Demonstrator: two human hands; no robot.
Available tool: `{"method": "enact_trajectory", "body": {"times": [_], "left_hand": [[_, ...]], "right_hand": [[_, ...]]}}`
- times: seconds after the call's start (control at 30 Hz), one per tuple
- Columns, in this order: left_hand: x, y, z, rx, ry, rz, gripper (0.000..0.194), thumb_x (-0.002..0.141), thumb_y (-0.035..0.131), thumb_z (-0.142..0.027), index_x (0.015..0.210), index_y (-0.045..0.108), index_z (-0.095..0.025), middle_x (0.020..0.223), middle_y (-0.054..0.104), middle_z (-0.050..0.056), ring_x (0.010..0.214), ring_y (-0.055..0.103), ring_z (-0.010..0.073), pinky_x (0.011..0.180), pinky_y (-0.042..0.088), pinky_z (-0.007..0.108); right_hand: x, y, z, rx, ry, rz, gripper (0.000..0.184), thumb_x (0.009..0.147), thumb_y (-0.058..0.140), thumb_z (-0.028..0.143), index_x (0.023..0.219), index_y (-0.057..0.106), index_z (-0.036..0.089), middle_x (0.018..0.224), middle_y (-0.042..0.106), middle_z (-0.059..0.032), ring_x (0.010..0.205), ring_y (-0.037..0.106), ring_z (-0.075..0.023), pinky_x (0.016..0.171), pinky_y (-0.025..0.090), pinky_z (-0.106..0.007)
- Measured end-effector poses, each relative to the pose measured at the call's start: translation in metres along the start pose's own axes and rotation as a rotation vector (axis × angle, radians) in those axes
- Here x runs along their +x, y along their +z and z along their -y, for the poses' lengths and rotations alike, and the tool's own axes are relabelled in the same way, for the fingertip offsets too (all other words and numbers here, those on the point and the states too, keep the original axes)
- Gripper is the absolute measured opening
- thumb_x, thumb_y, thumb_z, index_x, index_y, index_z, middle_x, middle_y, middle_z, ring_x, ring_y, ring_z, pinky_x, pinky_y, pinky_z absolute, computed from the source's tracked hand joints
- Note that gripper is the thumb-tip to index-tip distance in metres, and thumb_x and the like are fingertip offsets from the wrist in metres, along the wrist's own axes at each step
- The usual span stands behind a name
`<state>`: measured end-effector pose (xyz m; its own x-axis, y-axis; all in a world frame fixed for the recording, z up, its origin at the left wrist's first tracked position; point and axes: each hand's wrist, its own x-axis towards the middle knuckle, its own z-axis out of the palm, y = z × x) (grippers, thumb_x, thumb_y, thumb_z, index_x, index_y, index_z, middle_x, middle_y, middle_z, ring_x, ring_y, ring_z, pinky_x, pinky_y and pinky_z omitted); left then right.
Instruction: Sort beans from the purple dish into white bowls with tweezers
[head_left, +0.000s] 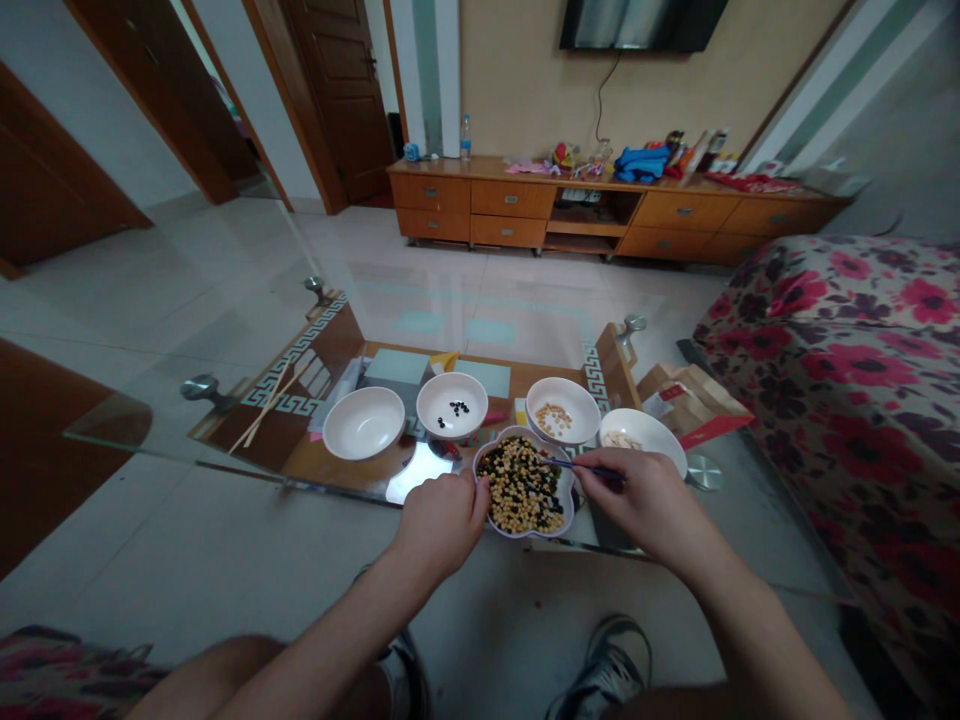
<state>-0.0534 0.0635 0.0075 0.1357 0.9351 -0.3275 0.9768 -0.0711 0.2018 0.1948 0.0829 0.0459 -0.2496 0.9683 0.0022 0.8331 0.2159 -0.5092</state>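
Okay, closest to the eyes, the right hand (pixel 641 505) has its thumb and first finger (pixel 602 466) pinched on a thin dark tool (pixel 576 465). It may be tweezers, but it is too small to tell. The other fingers curl under. Just past those fingers, the tool's tip reaches over a pile of yellow and black beans (pixel 521 490) in a flower-shaped dish (pixel 529 533) with a purple edge. The left hand (pixel 442 525) sits on the near side of the dish, with its fingers bent close together and their tips on the rim. It looks like it is keeping the dish steady.

Beyond the fingers, a white bowl (pixel 562 425) holds yellow beans, and another white bowl (pixel 442 425) holds a few black beans. A plain white bowl (pixel 364 422) stands farther left, and one more white bowl (pixel 656 440) sits past the right hand. All of it is on a glass table (pixel 150 430). The step in hand seems to be picking beans out by color. The next move seems to call for a careful pinch on one bean.
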Motion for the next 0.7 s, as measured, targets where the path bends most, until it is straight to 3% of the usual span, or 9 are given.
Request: {"method": "enact_trajectory", "body": {"times": [0.13, 0.27, 0.47, 0.7], "left_hand": [[-0.001, -0.001, 0.0, 0.001, 0.003, -0.008, 0.053, 0.105, 0.024, -0.044, 0.103, 0.07, -0.017, 0.094, 0.076, 0.014, 0.087, 0.074, 0.0294, 0.077, 0.053, 0.04], [-0.001, -0.001, -0.001, 0.006, 0.007, -0.005, 0.054, 0.105, 0.023, -0.044, 0.102, 0.07, -0.016, 0.095, 0.076, 0.014, 0.087, 0.074, 0.0296, 0.076, 0.053, 0.04], [0.0, 0.0, -0.001, 0.004, 0.015, -0.009, 0.054, 0.105, 0.022, -0.043, 0.101, 0.07, -0.017, 0.095, 0.077, 0.014, 0.087, 0.074, 0.0307, 0.076, 0.054, 0.042], [0.0, 0.001, 0.0, 0.01, 0.014, -0.019, 0.054, 0.105, 0.023, -0.043, 0.1, 0.07, -0.017, 0.094, 0.077, 0.014, 0.086, 0.073, 0.0303, 0.075, 0.054, 0.042]], "right_hand": [[0.0, -0.016, -0.01, -0.008, 0.042, -0.136, 0.03, 0.089, 0.055, 0.039, 0.093, 0.081, 0.024, 0.087, 0.081, -0.0061, 0.07, 0.071, -0.0215, 0.063, 0.049, -0.03], [-0.004, -0.032, -0.032, -0.225, 0.185, -0.188, 0.033, 0.088, 0.054, 0.043, 0.097, 0.081, 0.025, 0.079, 0.078, -0.008, 0.066, 0.07, -0.0248, 0.06, 0.047, -0.033], [-0.011, -0.046, -0.048, -0.507, 0.43, -0.132, 0.036, 0.09, 0.052, 0.047, 0.1, 0.081, 0.028, 0.084, 0.077, -0.0137, 0.077, 0.071, -0.0351, 0.057, 0.044, -0.038], [-0.015, -0.052, -0.042, -0.541, 0.576, -0.101, 0.029, 0.088, 0.056, 0.043, 0.094, 0.08, 0.027, 0.088, 0.074, -0.0188, 0.081, 0.07, -0.0411, 0.056, 0.044, -0.041]]}}
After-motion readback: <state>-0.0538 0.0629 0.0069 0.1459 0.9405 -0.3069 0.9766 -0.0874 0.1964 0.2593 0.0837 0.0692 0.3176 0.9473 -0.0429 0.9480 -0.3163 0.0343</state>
